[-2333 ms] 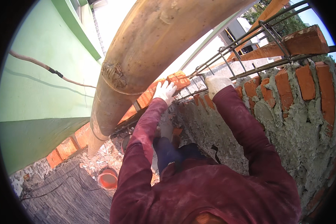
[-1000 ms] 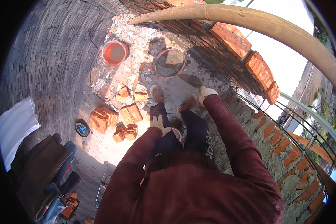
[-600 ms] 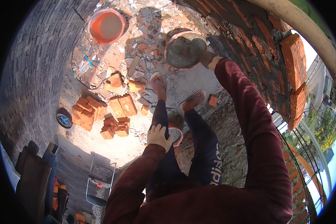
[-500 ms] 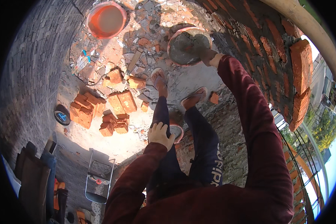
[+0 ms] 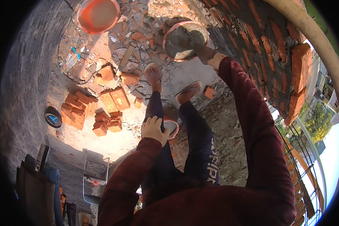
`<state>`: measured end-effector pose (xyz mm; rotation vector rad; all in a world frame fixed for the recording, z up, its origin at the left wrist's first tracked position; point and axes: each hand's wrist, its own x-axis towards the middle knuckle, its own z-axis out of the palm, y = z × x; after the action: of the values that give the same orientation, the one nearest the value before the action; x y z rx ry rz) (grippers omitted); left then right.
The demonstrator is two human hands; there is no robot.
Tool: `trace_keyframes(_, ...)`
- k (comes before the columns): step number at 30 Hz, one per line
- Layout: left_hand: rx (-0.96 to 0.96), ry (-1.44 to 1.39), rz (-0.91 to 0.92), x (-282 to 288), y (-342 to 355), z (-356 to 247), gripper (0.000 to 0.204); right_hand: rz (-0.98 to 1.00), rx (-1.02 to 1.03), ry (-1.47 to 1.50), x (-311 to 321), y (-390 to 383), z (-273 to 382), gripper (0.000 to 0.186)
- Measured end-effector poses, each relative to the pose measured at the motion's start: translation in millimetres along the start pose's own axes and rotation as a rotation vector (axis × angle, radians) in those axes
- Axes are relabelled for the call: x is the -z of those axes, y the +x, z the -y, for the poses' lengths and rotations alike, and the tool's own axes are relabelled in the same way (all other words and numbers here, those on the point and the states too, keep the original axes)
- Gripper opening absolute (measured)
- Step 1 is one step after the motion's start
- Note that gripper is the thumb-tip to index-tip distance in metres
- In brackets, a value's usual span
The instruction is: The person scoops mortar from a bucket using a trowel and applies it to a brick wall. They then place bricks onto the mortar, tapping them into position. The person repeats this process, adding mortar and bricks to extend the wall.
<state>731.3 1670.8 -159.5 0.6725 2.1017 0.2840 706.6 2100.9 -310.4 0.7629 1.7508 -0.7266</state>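
Note:
My left hand (image 5: 154,129) lies open on my left knee, fingers spread over the dark trousers. To the right, my right hand (image 5: 211,57) reaches down over the near right rim of a round basin (image 5: 165,42) of wet grey mortar (image 5: 180,39). Shadow covers its front part, and the fingers seem closed. Whatever they hold dips into the mortar and is too dark to name. The basin stands on the ground beyond my sandalled feet.
Loose bricks (image 5: 116,100) are stacked on the ground at left. An orange tub (image 5: 98,17) of cloudy liquid stands far left amid rubble. A brick wall (image 5: 267,41) with fresh mortar rises at right. A metal-framed chair (image 5: 96,177) is at lower left.
The whole view has shifted slightly, so the basin, tub and bricks sit further left. My right hand is still at the basin's rim, and my left hand stays on the knee.

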Motion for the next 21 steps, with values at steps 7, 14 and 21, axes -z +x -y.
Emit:
trace_keyframes(7, -0.012, 0.026, 0.007, -2.4, 5.4, -4.7, 0.048, -0.011, 0.028, -0.141, 10.1, 31.5, 45.1, 0.037)
trace_keyframes(14, 0.078, -0.017, 0.000, -19.8, 0.0, -12.9, 0.052, 0.108, -0.099, 0.414, -23.8, 24.6, -26.6, 0.030)
trace_keyframes(21, 0.071, 0.000, 0.005, -30.7, 7.4, -26.2, 0.049, 0.278, -0.213, 0.741, -5.1, 77.8, 2.4, 0.023)
